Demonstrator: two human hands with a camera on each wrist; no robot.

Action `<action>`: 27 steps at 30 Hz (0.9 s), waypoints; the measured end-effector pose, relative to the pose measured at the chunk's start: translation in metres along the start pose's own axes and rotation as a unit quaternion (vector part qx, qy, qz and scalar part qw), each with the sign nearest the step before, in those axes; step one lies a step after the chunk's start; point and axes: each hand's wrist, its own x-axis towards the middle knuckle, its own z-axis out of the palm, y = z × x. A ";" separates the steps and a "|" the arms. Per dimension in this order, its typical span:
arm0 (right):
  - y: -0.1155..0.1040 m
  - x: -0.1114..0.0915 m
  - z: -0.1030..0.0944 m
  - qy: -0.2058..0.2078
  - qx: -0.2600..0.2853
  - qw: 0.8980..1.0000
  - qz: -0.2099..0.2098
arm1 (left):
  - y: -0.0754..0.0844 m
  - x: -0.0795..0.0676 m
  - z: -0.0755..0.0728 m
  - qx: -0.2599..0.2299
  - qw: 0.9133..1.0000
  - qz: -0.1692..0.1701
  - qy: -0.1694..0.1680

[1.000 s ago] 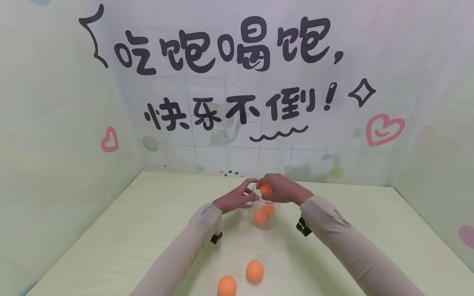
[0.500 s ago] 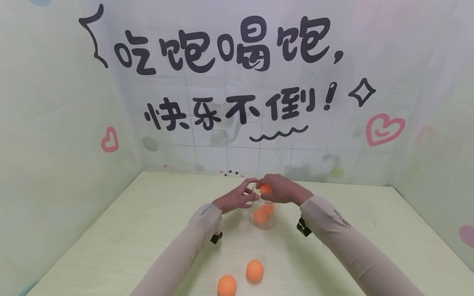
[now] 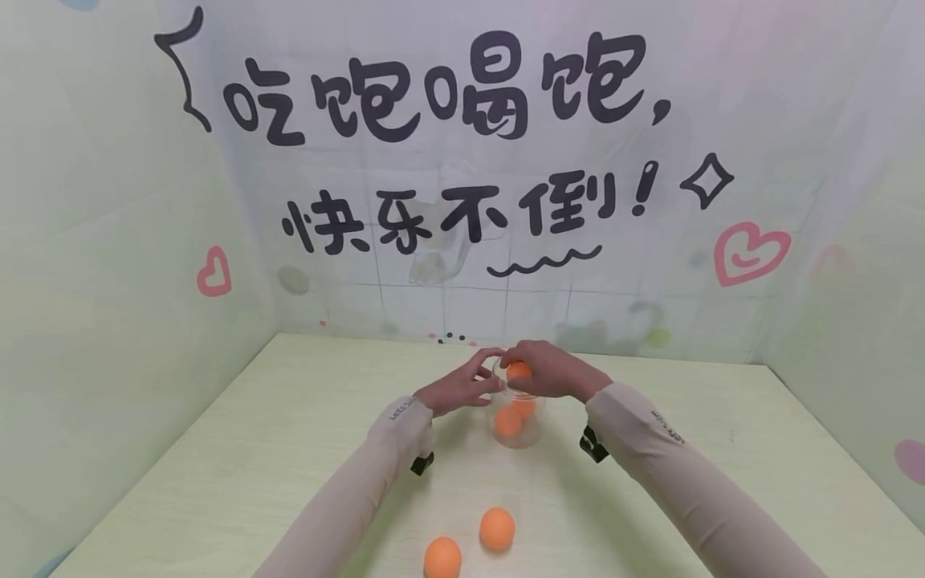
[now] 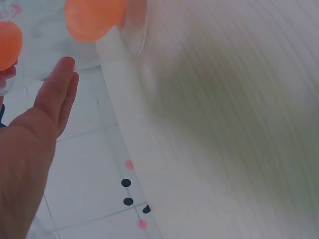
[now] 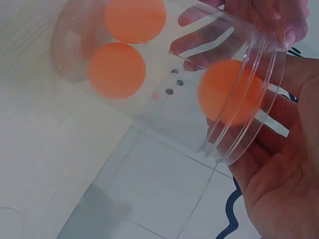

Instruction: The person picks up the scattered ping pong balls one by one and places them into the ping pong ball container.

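A clear jar with a ridged, threaded neck stands on the table in the head view. Orange ping-pong balls lie inside it; the right wrist view shows a lower ball and another ball near its base. My left hand holds the jar's left side near the mouth, thumb by the rim. At the mouth, my right hand holds another ping-pong ball, which the right wrist view places within the neck. Some right fingertips are blurred behind the clear wall.
Two loose ping-pong balls, a right one and a left one, lie on the pale wood table near the front, between my forearms. A printed curtain rises behind the table and along both sides.
The ball at the jar's mouth sits very slightly lower. Both hands, the jar and the two loose balls look otherwise still.
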 end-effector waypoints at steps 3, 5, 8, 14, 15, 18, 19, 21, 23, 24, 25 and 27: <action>0.001 -0.001 0.000 0.000 0.001 1.000 -0.004 | 0.000 0.000 0.000 -0.001 1.000 0.001 -0.001; 0.001 -0.001 0.001 0.000 -0.001 1.000 -0.006 | 0.000 0.001 0.000 -0.002 1.000 0.001 -0.001; 0.001 -0.002 0.001 0.002 -0.003 1.000 -0.009 | 0.000 0.000 0.001 -0.003 1.000 0.001 -0.001; 0.001 -0.001 0.001 -0.002 -0.006 1.000 -0.006 | 0.000 0.000 0.001 -0.009 1.000 0.004 -0.005; 0.001 -0.001 0.001 -0.004 -0.005 1.000 -0.002 | 0.000 0.001 0.001 -0.010 1.000 0.004 -0.005; 0.001 0.000 0.001 -0.008 -0.005 1.000 0.006 | -0.001 0.002 0.001 -0.012 1.000 0.005 -0.006; 0.001 0.000 0.001 -0.009 -0.005 1.000 0.007 | -0.001 0.002 0.000 -0.013 1.000 0.004 -0.006; 0.001 -0.001 0.001 -0.010 -0.004 1.000 0.007 | -0.002 0.003 0.000 -0.011 1.000 0.005 -0.008; 0.001 -0.001 0.002 -0.009 -0.005 1.000 0.003 | -0.002 0.003 0.000 -0.011 1.000 0.003 -0.009; 0.001 -0.001 0.002 -0.009 -0.005 1.000 0.000 | -0.002 0.003 0.000 -0.010 1.000 0.002 -0.008; 0.001 -0.001 0.002 -0.008 -0.004 1.000 -0.003 | -0.003 0.003 0.000 -0.009 1.000 0.002 -0.007; 0.001 -0.001 0.002 -0.008 -0.002 1.000 -0.006 | -0.002 0.003 0.000 -0.005 1.000 0.001 -0.005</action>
